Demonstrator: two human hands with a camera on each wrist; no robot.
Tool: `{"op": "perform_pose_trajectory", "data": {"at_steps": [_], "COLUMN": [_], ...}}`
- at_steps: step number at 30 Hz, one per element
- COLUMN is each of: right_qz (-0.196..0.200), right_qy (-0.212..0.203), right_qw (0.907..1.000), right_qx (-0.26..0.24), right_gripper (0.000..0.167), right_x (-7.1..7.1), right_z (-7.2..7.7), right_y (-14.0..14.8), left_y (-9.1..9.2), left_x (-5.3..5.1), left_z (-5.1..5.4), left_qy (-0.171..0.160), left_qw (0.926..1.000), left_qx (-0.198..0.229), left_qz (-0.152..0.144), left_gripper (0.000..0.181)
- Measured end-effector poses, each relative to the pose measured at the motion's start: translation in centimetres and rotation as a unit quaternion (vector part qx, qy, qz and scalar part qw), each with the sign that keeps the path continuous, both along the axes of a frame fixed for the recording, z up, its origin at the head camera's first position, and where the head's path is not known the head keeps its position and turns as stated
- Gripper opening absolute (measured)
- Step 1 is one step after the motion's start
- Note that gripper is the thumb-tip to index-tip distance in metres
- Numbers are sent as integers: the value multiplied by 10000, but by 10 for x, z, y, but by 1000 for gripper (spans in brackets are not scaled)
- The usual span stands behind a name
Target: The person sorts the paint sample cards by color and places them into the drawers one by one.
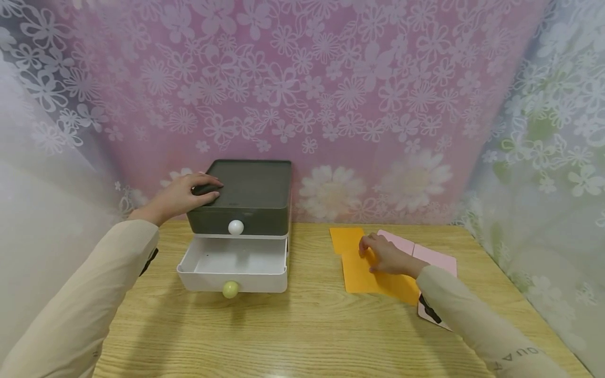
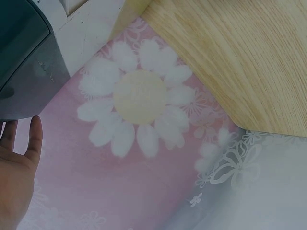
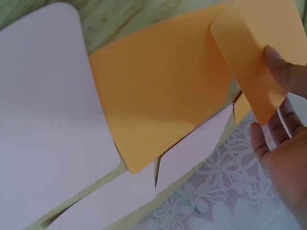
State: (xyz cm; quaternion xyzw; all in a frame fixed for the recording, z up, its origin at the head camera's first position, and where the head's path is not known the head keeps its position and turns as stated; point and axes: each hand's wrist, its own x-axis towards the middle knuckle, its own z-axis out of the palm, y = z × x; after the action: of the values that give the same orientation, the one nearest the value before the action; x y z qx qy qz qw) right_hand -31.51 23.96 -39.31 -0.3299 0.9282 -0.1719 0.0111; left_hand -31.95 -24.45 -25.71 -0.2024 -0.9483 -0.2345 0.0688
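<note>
At the left of the head view stands a small drawer box with a dark grey top (image 1: 250, 184). My left hand (image 1: 186, 194) rests on its left edge, fingers and thumb touching the top; the left wrist view shows fingertips at its dark side. Below, a white drawer (image 1: 231, 282) with a yellow-green knob (image 1: 230, 289) is pulled out, its white floor showing. To the right, my right hand (image 1: 385, 254) pinches an orange card (image 3: 254, 43) between thumb and fingers, raised at an angle. Beneath lie more orange cards (image 1: 345, 239), beside and partly over pink cards (image 1: 437, 258).
The dark upper drawer with a white knob (image 1: 236, 227) is closed. A wooden table (image 1: 302, 331) bears everything. Behind it hangs a pink flowered curtain (image 1: 312, 105), with pale flowered sheets (image 1: 562, 157) on both sides.
</note>
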Motion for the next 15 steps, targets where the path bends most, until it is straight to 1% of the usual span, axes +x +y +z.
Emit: {"op": "perform_pose_trajectory", "data": {"at_steps": [4,7,10,15], "right_qz": [263,371,568,866], "right_qy": [-44,-285,-736,-1450], "right_qw": [9996,9986,9956,9856], "right_qx": [131,241,144,-45], "right_gripper": [31,32,35,37], "right_x": [-3,-4,-4,-3], "right_z": [7,15,25,39], "right_y": [4,7,11,17], "left_y": [0,0,0,0], "left_x": [0,0,0,-1], "left_z": [0,0,-1,-1], "left_qy": [40,66,96,137], "left_qw": [10000,10000,9999,9999], "left_qx": [-10,-28,-28,-62], "left_qz": [6,14,15,18], "left_gripper": [39,39,38,37]}}
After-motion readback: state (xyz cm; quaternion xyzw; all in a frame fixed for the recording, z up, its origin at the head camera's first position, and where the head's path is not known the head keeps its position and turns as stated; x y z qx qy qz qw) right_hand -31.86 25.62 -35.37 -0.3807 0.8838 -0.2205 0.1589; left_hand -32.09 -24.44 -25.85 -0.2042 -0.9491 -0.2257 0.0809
